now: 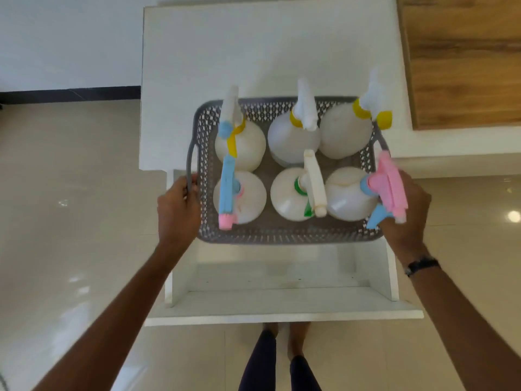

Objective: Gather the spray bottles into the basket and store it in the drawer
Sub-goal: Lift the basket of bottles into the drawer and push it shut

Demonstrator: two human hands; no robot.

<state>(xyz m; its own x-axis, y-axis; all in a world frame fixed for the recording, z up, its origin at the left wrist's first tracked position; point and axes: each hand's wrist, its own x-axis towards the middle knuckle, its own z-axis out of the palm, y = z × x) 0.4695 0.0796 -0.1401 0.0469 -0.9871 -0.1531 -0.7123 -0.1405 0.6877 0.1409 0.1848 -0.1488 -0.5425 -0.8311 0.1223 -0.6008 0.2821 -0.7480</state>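
Below, an open white drawer waits. Both hands, left hand and right hand, close around the handles of a grey perforated plastic basket, holding six white spray bottles above the drawer.

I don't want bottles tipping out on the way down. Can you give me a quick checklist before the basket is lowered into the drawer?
1. All six spray bottles sit inside the basket: ok.
2. Left hand grips the left handle: ok.
3. Right hand holds the right side: ok, though its handle is hidden behind the pink sprayer.
4. Drawer is pulled open, nothing visible inside: ok.
5. Pink sprayer stays within the rim: not ok, it overhangs.
6. Drawer deep enough for upright bottles: cannot tell.
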